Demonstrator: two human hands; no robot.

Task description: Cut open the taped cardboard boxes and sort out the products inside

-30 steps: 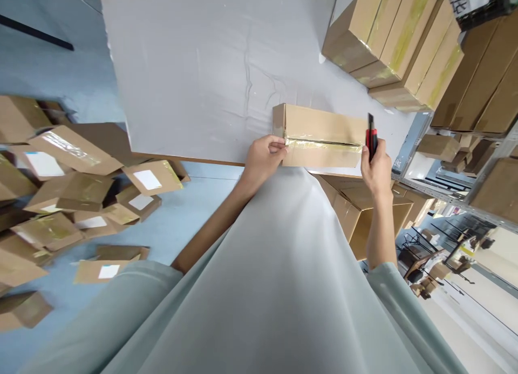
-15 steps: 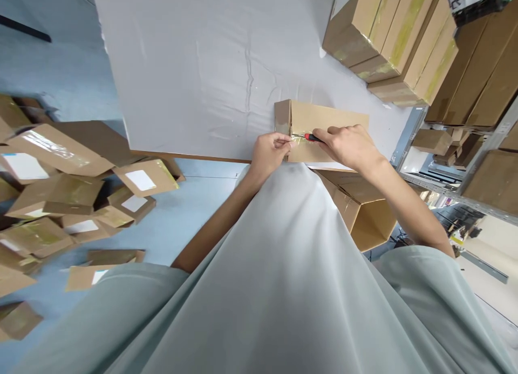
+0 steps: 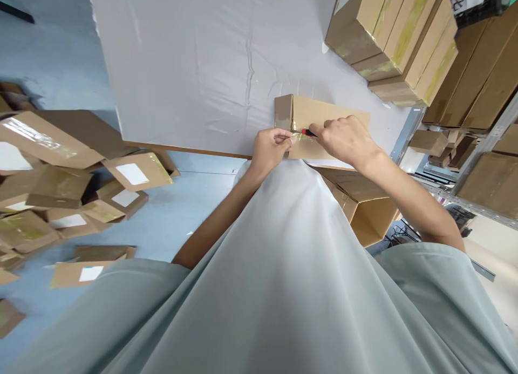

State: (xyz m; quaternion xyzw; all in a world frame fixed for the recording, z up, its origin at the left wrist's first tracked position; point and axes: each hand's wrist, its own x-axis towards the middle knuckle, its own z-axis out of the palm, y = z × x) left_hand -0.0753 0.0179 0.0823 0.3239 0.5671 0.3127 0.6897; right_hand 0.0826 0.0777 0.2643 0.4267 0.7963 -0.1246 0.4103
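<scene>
A small closed cardboard box [image 3: 332,112] lies near the front edge of the grey table, with clear tape over its left end. My right hand [image 3: 343,139] is closed round a red and black tool [image 3: 306,131], whose thin tip meets the tape by the box's left edge. At that same edge my left hand [image 3: 273,148] is closed, thumb and fingers pinched together close to the tip. Whatever lies between those fingers is too small to make out.
Taped boxes [image 3: 388,39] stand at the table's [image 3: 182,66] back right, beside a metal shelf [image 3: 496,134] of cartons. An open carton [image 3: 370,220] sits below the table's front edge. Several discarded boxes [image 3: 60,188] litter the floor at left.
My right hand has shifted slightly left and up with the tool, covering more of its red part. My left hand stays at the box edge. The whole view has shifted a little.
</scene>
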